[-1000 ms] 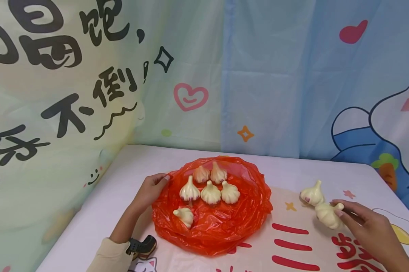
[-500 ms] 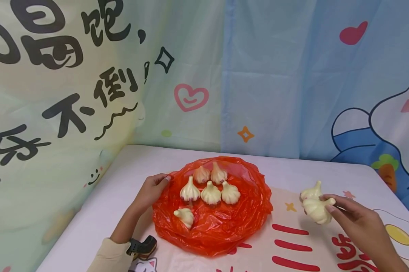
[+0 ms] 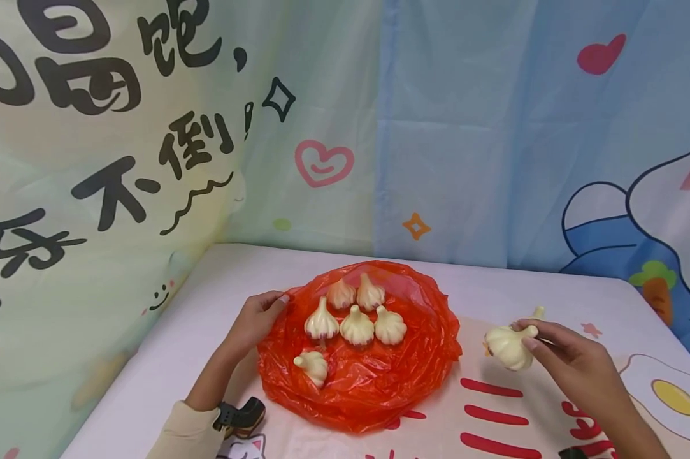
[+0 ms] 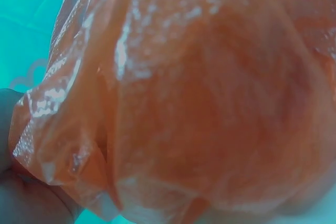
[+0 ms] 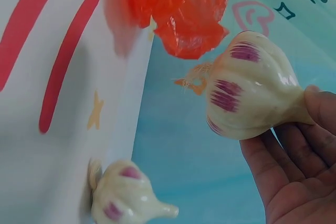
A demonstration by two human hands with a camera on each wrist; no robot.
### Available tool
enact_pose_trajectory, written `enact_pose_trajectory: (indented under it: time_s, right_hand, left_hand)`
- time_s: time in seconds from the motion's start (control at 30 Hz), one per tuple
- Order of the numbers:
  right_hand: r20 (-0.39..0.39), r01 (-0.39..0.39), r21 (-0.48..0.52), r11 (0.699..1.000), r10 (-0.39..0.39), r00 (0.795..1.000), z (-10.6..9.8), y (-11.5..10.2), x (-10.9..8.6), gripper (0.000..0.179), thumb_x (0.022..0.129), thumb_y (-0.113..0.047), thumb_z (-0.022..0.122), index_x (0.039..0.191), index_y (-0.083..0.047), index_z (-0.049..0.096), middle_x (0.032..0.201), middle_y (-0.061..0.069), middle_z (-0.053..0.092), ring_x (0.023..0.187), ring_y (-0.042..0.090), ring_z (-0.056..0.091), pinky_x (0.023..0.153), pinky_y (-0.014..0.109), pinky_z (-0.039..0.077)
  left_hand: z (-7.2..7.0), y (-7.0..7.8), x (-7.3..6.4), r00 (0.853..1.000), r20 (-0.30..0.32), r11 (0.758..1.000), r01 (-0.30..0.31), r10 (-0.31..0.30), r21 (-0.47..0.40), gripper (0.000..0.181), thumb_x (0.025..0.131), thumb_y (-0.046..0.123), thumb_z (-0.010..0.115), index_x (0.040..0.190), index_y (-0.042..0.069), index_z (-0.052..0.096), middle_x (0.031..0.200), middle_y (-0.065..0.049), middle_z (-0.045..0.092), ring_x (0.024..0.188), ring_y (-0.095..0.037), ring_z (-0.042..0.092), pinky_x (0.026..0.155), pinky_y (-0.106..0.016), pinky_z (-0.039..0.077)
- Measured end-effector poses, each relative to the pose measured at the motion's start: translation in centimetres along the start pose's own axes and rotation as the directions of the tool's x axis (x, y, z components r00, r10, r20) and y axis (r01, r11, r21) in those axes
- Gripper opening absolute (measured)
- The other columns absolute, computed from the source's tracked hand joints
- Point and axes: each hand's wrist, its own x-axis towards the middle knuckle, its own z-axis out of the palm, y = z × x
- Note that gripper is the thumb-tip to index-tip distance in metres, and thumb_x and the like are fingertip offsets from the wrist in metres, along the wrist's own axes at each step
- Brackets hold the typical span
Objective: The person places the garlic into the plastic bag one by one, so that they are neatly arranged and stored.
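My left hand pinches the left rim of a red plastic bag, which lies spread open on the table. Inside the bag sit several garlic bulbs, most grouped toward the back and one lying on its side nearer the front. Right of the bag, my right hand holds a garlic bulb by its stem, raised above the table. In the right wrist view this bulb shows purple streaks and fibrous roots. Another bulb rests on the table below it, mostly hidden in the head view.
The white table bears a printed mat with red strokes and a fried-egg picture. A printed curtain stands behind the table and along its left side. A black strap is on the left wrist.
My right hand has lifted its garlic bulb and carried it left, passing in front of the other loose bulb toward the bag. The left hand stays at the bag's rim.
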Motion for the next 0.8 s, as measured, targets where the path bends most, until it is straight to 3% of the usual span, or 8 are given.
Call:
enact_pose_trajectory:
  time_s: [0.47,0.8]
  right_hand:
    - [0.013,0.041,0.051,0.998,-0.041,0.999,1.0,-2.1,1.2,0.036,0.096,-0.021,0.063,0.129,-0.006,0.062,0.120,0.013,0.065,0.102,-0.017,0.048,0.074,0.011,0.049]
    - [0.036,0.126,0.150,0.981,-0.133,0.990,2.5,-3.6,1.9,0.032,0.096,-0.012,0.062,0.127,-0.004,0.062,0.117,0.013,0.066,0.103,-0.012,0.054,0.075,0.013,0.050]
  left_hand:
    - [-0.3,-0.1,0.1,1.000,-0.018,1.000,0.005,-0.005,-0.009,0.030,0.101,0.030,0.052,0.118,0.011,0.066,0.100,-0.007,0.069,0.076,-0.027,0.068,0.069,-0.036,0.058]
    - [-0.3,-0.2,0.1,1.000,-0.019,1.000,0.012,-0.013,-0.013,0.029,0.101,0.030,0.052,0.118,0.011,0.066,0.099,-0.008,0.069,0.075,-0.027,0.068,0.068,-0.036,0.058]
